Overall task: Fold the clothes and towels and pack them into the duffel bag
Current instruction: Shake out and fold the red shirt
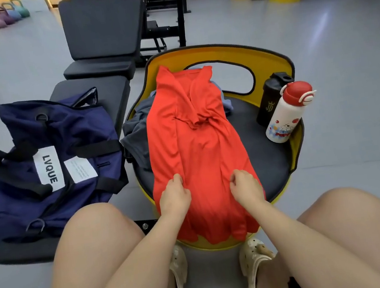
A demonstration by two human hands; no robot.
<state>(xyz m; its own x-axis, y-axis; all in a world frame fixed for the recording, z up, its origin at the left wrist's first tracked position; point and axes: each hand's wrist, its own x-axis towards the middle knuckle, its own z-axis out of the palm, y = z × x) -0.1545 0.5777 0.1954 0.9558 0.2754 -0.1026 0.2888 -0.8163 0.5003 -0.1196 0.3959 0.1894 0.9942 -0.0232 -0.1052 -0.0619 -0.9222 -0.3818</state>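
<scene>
Both of my hands pinch the red shirt (199, 152) near its lower part: my left hand (175, 197) has its fingers curled into the cloth by the shirt's left edge, and my right hand (246, 186) nips a fold nearer the right edge. I see the shirt laid lengthwise over the black seat (264, 156) of a round yellow chair (267, 56), collar toward the chair's back, sleeves folded inward, hem hanging over the front edge above my sandals (253, 255). Under it, at the seat's left edge, lies a crumpled grey garment (135, 136), touching the shirt, with a bit of blue cloth (227, 104) showing at the shirt's upper right. By the seat's right edge stand a black bottle (270, 96) and a white bottle (284, 118) with a red cap, just beside each other. To the left of the chair, a navy duffel bag (50, 161) rests on a black bench (96, 93), its top gaping at the far end.
</scene>
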